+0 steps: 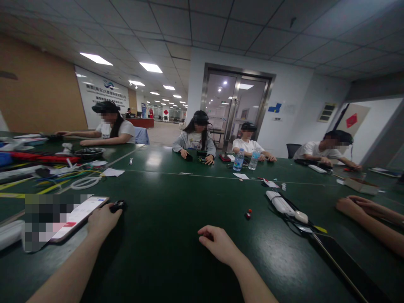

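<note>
At the left, my left hand [104, 219] is closed on a small black object [118, 205] whose kind I cannot make out. A phone with a lit screen [82, 213] lies just beside that hand, part of it blurred out. My right hand [219, 244] rests over the green table [164, 235], its fingers loosely curled. A gap shows between its thumb and forefinger, with nothing visible in it. Ahead and to the right of this hand is a small red and black item [249, 214].
A white power strip [280, 203] with cables lies at the right, near another person's hands [356, 206]. Coiled white tubing [85, 182] and loose wires clutter the left. Two water bottles [238, 160] stand across the table, where several people sit. An open cardboard box [361, 185] sits far right.
</note>
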The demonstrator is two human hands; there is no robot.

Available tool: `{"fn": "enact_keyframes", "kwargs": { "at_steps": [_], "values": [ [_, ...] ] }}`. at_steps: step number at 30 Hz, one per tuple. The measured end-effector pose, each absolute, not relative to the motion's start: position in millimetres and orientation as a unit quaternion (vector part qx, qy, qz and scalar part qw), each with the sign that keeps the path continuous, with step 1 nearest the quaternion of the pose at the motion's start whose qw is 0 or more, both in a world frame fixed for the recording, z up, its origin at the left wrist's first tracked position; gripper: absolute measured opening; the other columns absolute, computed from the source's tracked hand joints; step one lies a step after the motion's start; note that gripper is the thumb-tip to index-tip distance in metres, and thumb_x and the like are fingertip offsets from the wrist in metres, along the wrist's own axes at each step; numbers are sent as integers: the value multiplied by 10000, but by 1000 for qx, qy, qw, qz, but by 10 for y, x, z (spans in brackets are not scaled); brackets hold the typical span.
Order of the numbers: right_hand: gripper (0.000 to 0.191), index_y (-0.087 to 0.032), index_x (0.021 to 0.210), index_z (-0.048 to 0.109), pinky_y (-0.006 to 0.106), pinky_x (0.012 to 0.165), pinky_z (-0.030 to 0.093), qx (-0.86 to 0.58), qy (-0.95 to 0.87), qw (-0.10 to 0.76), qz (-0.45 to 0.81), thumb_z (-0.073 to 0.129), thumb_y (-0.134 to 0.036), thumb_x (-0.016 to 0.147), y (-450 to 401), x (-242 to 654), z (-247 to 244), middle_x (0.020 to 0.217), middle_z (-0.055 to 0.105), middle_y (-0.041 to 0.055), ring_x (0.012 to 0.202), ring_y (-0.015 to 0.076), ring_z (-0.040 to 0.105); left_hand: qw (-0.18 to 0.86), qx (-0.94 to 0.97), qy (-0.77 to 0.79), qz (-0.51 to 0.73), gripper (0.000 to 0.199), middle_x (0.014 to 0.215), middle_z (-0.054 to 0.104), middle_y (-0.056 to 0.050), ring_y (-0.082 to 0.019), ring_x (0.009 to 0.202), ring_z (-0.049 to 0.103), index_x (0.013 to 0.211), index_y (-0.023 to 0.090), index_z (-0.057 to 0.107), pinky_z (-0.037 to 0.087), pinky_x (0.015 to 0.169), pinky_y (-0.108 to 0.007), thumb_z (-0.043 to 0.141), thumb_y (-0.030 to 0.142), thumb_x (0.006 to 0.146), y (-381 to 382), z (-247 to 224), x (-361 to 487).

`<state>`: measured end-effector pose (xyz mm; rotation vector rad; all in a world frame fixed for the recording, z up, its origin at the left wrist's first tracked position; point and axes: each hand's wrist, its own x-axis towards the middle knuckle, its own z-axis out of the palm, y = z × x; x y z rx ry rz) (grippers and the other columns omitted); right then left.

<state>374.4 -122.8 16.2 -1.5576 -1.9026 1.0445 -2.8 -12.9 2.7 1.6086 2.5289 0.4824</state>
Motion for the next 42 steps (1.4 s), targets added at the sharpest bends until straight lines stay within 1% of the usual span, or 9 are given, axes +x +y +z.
{"fn": "enact_keyframes", "kwargs": {
  "at_steps": [18, 21, 24, 26, 28, 30, 32, 35, 42],
  "values": [
    [275, -258, 1040, 593, 278, 708, 438, -572, -690, 232, 378, 511, -359, 797, -1241, 3742, 187, 912, 604, 5, 841, 167, 570, 74, 520, 836, 159, 590, 1084, 581, -218, -365, 989, 550, 1199, 83, 507, 461, 733, -414, 399, 470, 766, -152, 47, -46],
    [265, -267, 1032, 596, 286, 709, 442, -568, -689, 238, 381, 512, -349, 794, -1243, 3738, 181, 915, 604, 2, 846, 174, 572, 74, 528, 830, 162, 592, 1067, 584, -243, -392, 976, 547, 1185, 40, 511, 457, 713, -435, 404, 445, 766, -190, 117, 4],
    [285, -271, 1064, 578, 292, 714, 445, -565, -691, 260, 369, 510, -329, 794, -1247, 3712, 170, 919, 595, 2, 832, 170, 570, 80, 576, 795, 172, 571, 1077, 578, -244, -382, 996, 534, 1168, -1, 506, 440, 766, -450, 417, 390, 763, -273, 153, 276],
    [344, -275, 1115, 546, 293, 726, 444, -571, -689, 289, 339, 537, -321, 774, -1257, 3677, 179, 965, 573, 8, 842, 168, 558, 100, 651, 730, 181, 508, 1129, 572, -152, -288, 1049, 518, 1160, 79, 532, 411, 868, -358, 477, 359, 740, -387, 143, 615],
    [451, -287, 1169, 505, 293, 749, 440, -570, -690, 315, 315, 596, -322, 729, -1276, 3637, 205, 1058, 533, 14, 894, 175, 538, 150, 738, 632, 182, 397, 1088, 595, -17, -189, 1008, 535, 1079, 231, 595, 406, 872, -255, 534, 379, 715, -556, 125, 1011],
    [507, -287, 1156, 517, 297, 787, 425, -551, -710, 314, 307, 659, -319, 670, -1297, 3604, 235, 1090, 516, 13, 945, 186, 515, 247, 827, 469, 189, 364, 1051, 587, -37, -190, 973, 526, 1069, 221, 591, 407, 857, -293, 519, 349, 737, -754, 125, 1362],
    [414, -273, 1046, 592, 306, 816, 404, -526, -740, 290, 302, 684, -308, 643, -1311, 3583, 253, 1022, 544, 8, 951, 192, 507, 293, 850, 399, 182, 327, 1035, 571, -40, -185, 958, 509, 1044, 225, 591, 403, 845, -300, 527, 310, 735, -927, 151, 1587],
    [207, -258, 870, 651, 312, 797, 393, -511, -764, 261, 294, 662, -299, 667, -1314, 3576, 245, 910, 570, 2, 911, 190, 513, 331, 853, 363, 176, 296, 1049, 547, -32, -181, 975, 484, 1029, 239, 584, 392, 853, -303, 529, 286, 742, -1056, 199, 1671],
    [196, -267, 839, 651, 310, 767, 397, -489, -775, 271, 294, 662, -231, 647, -1323, 3560, 202, 910, 575, -4, 884, 186, 524, 359, 850, 344, 175, 311, 1078, 527, -20, -175, 987, 476, 1075, 267, 561, 382, 859, -303, 528, 315, 769, -1009, 194, 1571]
  ]
}}
